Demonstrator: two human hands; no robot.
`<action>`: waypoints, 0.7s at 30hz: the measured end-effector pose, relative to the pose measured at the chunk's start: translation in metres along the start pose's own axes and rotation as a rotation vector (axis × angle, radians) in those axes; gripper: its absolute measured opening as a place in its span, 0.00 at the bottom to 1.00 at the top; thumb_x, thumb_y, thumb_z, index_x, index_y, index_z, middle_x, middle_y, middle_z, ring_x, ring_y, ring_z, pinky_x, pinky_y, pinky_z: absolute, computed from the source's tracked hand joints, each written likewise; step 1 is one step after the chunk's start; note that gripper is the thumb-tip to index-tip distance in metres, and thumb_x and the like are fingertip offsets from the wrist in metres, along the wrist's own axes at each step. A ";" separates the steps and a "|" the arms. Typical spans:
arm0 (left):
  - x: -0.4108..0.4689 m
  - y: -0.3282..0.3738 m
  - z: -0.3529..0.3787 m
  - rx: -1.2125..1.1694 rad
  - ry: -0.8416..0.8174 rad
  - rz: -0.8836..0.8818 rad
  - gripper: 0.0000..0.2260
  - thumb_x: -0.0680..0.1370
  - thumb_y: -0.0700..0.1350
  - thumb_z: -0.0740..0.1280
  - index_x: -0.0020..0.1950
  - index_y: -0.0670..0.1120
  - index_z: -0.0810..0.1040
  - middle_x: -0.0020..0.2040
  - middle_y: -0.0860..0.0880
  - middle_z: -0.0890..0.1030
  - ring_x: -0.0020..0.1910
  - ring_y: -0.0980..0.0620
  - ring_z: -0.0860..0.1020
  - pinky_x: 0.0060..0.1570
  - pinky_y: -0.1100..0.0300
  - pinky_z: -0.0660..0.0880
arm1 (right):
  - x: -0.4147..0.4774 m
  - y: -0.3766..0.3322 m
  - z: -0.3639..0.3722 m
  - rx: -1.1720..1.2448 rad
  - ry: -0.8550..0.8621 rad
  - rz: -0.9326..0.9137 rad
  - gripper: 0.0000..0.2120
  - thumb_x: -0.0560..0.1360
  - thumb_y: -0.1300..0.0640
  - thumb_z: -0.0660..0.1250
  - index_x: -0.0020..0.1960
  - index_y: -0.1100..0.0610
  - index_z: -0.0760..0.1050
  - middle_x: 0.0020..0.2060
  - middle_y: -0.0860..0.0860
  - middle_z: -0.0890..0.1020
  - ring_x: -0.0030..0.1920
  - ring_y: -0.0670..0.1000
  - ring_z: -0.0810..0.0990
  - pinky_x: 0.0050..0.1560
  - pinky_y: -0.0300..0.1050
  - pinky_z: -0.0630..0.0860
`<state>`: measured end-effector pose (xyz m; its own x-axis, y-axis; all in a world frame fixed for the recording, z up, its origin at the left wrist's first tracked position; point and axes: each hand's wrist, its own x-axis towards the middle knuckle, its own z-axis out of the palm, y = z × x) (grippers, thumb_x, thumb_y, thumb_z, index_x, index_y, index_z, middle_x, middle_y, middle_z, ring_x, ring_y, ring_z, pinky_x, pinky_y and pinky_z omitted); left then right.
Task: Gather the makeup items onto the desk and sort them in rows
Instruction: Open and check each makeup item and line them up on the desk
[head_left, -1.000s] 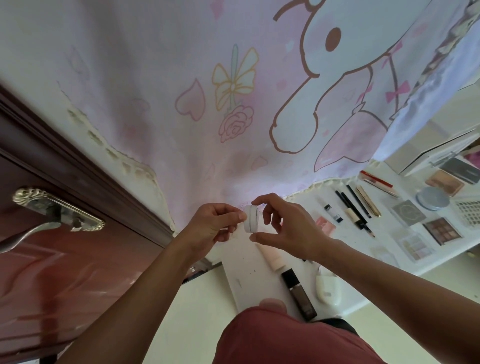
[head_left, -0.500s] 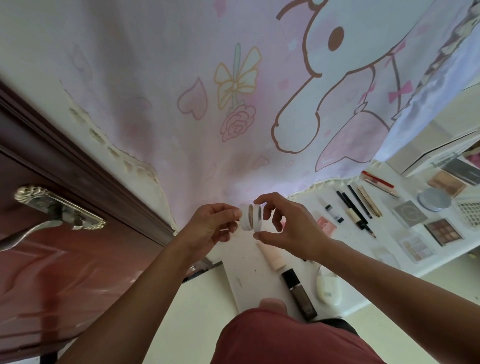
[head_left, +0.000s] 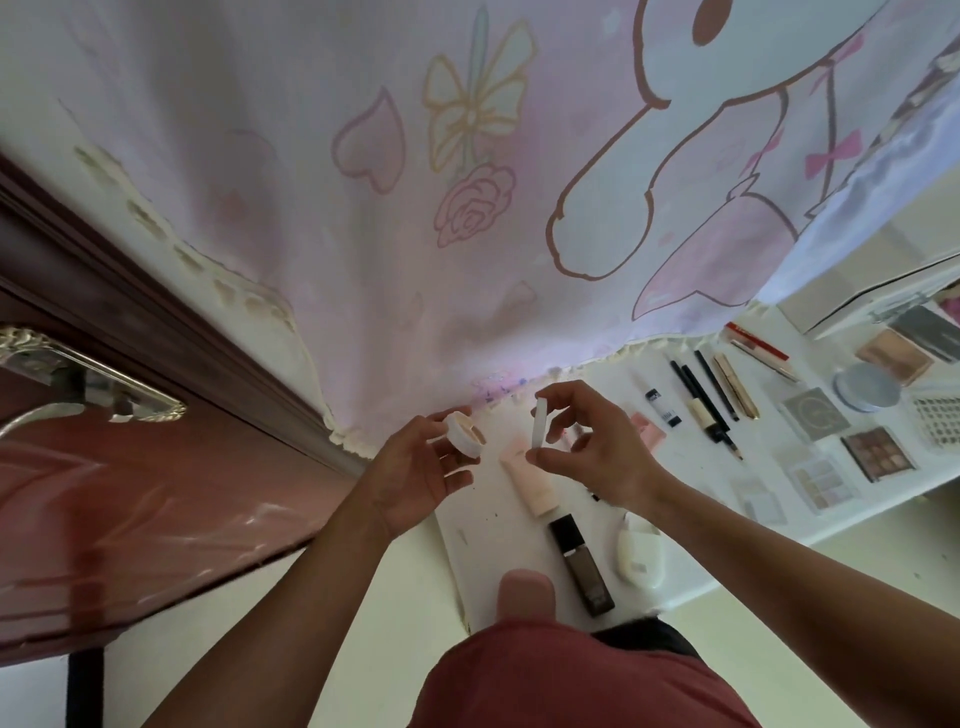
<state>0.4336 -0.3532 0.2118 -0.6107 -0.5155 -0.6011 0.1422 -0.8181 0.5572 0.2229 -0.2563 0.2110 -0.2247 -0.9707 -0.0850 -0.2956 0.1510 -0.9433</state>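
White worktop (head_left: 483, 545) at three o'clock was lined with pencils (head_left: 698, 400) and palettes (head_left: 878, 452); an open jar (head_left: 464, 434) was gripped by the left fingers (head_left: 452, 478), its lid (head_left: 539, 423) pinched by the right fingers (head_left: 561, 395), neither yet placed.

The jar (head_left: 465, 434) I hold is white, beige inside; its lid (head_left: 538, 426) is white. On the white tabletop (head_left: 478, 545) lie a pale pink tube (head_left: 530, 483) and a dark brown bottle (head_left: 582, 566). Above the tabletop, the pink cloth (head_left: 311, 208) bears hearts, a rose and a white rabbit.
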 end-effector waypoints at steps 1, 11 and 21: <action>0.004 -0.006 -0.003 -0.008 0.038 -0.010 0.22 0.60 0.43 0.75 0.54 0.44 0.81 0.43 0.41 0.81 0.37 0.46 0.81 0.34 0.58 0.78 | 0.001 0.008 0.000 0.002 -0.003 0.027 0.24 0.65 0.62 0.81 0.55 0.47 0.75 0.47 0.38 0.79 0.42 0.47 0.80 0.36 0.32 0.70; 0.057 -0.066 -0.041 0.055 0.407 0.125 0.07 0.73 0.30 0.68 0.46 0.40 0.75 0.41 0.40 0.79 0.39 0.43 0.80 0.47 0.55 0.81 | 0.010 0.081 0.007 -0.144 -0.148 0.229 0.25 0.64 0.59 0.80 0.58 0.49 0.75 0.46 0.41 0.79 0.41 0.43 0.80 0.47 0.38 0.75; 0.098 -0.102 -0.059 0.831 0.806 0.327 0.17 0.65 0.40 0.77 0.48 0.47 0.75 0.46 0.50 0.80 0.44 0.51 0.78 0.45 0.58 0.76 | 0.042 0.125 0.023 -0.292 -0.285 0.225 0.27 0.65 0.54 0.78 0.60 0.46 0.73 0.49 0.39 0.77 0.44 0.37 0.79 0.68 0.62 0.67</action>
<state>0.4050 -0.3350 0.0623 0.0648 -0.9215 -0.3828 -0.5275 -0.3573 0.7708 0.1977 -0.2829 0.0821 -0.0607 -0.9144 -0.4003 -0.5268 0.3700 -0.7652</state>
